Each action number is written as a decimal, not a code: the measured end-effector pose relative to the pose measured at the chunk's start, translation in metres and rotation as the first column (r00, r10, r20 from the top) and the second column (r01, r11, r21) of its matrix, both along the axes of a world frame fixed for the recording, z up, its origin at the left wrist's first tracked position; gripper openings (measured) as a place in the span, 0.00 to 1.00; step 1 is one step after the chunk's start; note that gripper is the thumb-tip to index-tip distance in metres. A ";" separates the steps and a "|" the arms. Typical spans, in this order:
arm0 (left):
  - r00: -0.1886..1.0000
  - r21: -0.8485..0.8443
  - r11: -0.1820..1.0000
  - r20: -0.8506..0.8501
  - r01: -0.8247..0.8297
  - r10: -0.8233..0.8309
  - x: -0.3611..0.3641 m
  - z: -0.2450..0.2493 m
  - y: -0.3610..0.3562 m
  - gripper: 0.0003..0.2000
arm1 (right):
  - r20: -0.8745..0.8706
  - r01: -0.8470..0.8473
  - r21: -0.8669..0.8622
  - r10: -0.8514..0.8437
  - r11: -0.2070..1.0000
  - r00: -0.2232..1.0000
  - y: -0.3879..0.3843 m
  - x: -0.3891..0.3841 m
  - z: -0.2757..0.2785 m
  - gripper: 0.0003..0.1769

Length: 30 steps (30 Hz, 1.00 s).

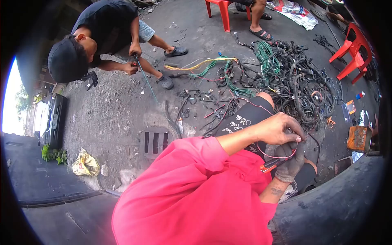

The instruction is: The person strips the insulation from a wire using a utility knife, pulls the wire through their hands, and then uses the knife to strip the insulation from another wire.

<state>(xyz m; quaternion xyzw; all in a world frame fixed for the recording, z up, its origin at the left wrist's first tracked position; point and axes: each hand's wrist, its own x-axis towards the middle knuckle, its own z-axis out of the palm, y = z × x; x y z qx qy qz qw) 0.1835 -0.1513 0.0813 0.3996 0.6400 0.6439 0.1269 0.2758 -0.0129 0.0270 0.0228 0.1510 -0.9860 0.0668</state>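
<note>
My left hand [279,128] is bare. Its thumb and fingertips are pinched on a thin pink-and-white wire [277,157], which loops below the hand. Close beneath it, my right hand [290,163] wears a dark, grimy glove. Its fingertips meet the left fingers at the wire, and its palm is closed round pliers whose orange-and-black handles [268,165] stick out toward my pink shirt. The jaws are hidden. Both hands are above my lap, over black shorts [247,118] with white lettering.
A big tangled heap of wiring harnesses [302,85] lies on the ground past my knees, with green wire bundles [267,57]. At left a bent-over co-worker [110,36] grips a blue-green wire [148,81]. Red plastic chairs [355,53], a drain grate [156,143] and an orange-brown container [358,138] are around.
</note>
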 end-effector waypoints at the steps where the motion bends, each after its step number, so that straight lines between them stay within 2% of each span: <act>1: 1.000 0.005 1.000 0.002 -0.009 0.009 0.000 -0.005 0.002 0.09 | 0.014 0.010 0.009 -0.010 1.000 1.000 0.006 0.000 -0.009 0.14; 2: 1.000 0.037 0.999 -0.011 0.002 -0.001 0.001 -0.006 0.002 0.09 | -0.129 -0.107 -0.070 0.097 0.992 0.987 0.010 -0.003 -0.011 0.15; 4: 1.000 0.070 0.998 -0.017 0.010 -0.009 0.003 -0.008 0.002 0.09 | -0.100 -0.088 -0.019 0.085 0.996 0.991 0.014 0.001 -0.015 0.16; 6: 0.998 -0.002 0.999 -0.032 -0.054 0.054 0.004 -0.005 0.003 0.08 | -0.075 -0.069 0.034 0.071 0.997 0.995 0.006 0.002 -0.003 0.16; 8: 0.996 -0.005 0.996 -0.031 -0.086 0.086 0.005 -0.001 0.005 0.07 | 0.219 0.136 0.396 -0.237 0.908 0.947 -0.011 0.003 0.017 0.17; 9: 0.993 -0.013 0.993 -0.029 -0.116 0.116 0.005 -0.001 0.005 0.07 | 0.220 0.131 0.400 -0.234 0.907 0.947 -0.020 0.001 0.030 0.17; 11: 0.987 -0.021 0.989 -0.063 -0.147 0.145 0.004 -0.001 0.006 0.07 | 0.410 0.197 0.328 -0.327 0.924 0.852 -0.034 -0.003 0.050 0.14; 12: 0.981 -0.030 0.985 -0.100 -0.172 0.168 0.004 -0.001 0.007 0.07 | 0.415 0.193 0.332 -0.327 0.923 0.849 -0.022 -0.002 0.028 0.14; 13: 0.981 -0.029 0.984 -0.093 -0.174 0.171 0.005 -0.002 0.007 0.07 | 0.107 0.038 0.153 -0.055 0.988 0.993 0.001 0.000 -0.011 0.15; 14: 0.981 -0.030 0.985 -0.093 -0.171 0.167 0.004 -0.002 0.007 0.07 | -0.258 -0.177 0.034 0.180 0.984 0.949 0.000 -0.004 -0.009 0.17; 15: 0.982 -0.031 0.985 -0.090 -0.168 0.164 0.004 -0.002 0.007 0.07 | -0.252 -0.180 0.035 0.183 0.983 0.950 -0.001 -0.001 -0.006 0.17; 16: 0.983 -0.030 0.985 -0.084 -0.169 0.166 0.004 -0.003 0.008 0.07 | 0.055 -0.026 0.223 0.014 0.974 0.998 -0.002 0.005 -0.001 0.17; 17: 0.984 -0.042 0.986 -0.074 -0.164 0.160 0.005 -0.003 0.008 0.07 | 0.313 0.060 0.439 -0.215 0.897 0.925 -0.007 0.007 0.010 0.18; 18: 0.986 -0.053 0.986 -0.065 -0.159 0.155 0.005 -0.003 0.008 0.07 | 0.317 0.056 0.440 -0.213 0.896 0.924 -0.006 0.008 0.008 0.18; 20: 0.984 -0.038 0.986 -0.069 -0.164 0.161 0.006 -0.006 0.009 0.08 | 0.183 0.052 0.282 -0.107 0.958 0.977 -0.004 0.009 0.010 0.16; 21: 0.983 -0.024 0.986 -0.079 -0.167 0.165 0.006 -0.007 0.010 0.08 | 0.185 0.049 0.283 -0.104 0.958 0.977 -0.009 0.008 0.015 0.16; 23: 0.984 -0.021 0.986 -0.072 -0.165 0.163 0.006 -0.009 0.013 0.09 | 0.376 0.154 0.380 -0.305 0.912 0.875 -0.021 0.006 0.027 0.17; 24: 0.985 -0.018 0.987 -0.069 -0.159 0.157 0.006 -0.010 0.013 0.09 | 0.380 0.152 0.382 -0.304 0.912 0.873 -0.012 0.008 0.015 0.17; 25: 0.985 -0.018 0.987 -0.065 -0.159 0.158 0.007 -0.010 0.013 0.09 | 0.201 0.057 0.291 -0.119 0.955 0.972 0.003 0.009 -0.006 0.17; 26: 0.985 -0.043 0.985 -0.045 -0.167 0.165 0.007 -0.008 0.013 0.10 | -0.006 -0.060 0.219 0.063 0.974 0.998 0.002 0.007 -0.003 0.17; 27: 0.985 -0.067 0.982 -0.026 -0.175 0.173 0.007 -0.007 0.013 0.10 | -0.004 -0.062 0.220 0.064 0.974 0.998 0.000 0.007 0.001 0.17; 29: 0.985 -0.079 0.982 -0.016 -0.170 0.170 0.006 -0.005 0.012 0.10 | 0.246 0.052 0.475 -0.189 0.879 0.951 -0.009 0.005 0.014 0.16; 30: 0.986 -0.091 0.982 -0.009 -0.165 0.165 0.006 -0.005 0.012 0.11 | 0.247 0.051 0.475 -0.188 0.878 0.951 -0.007 0.005 0.012 0.16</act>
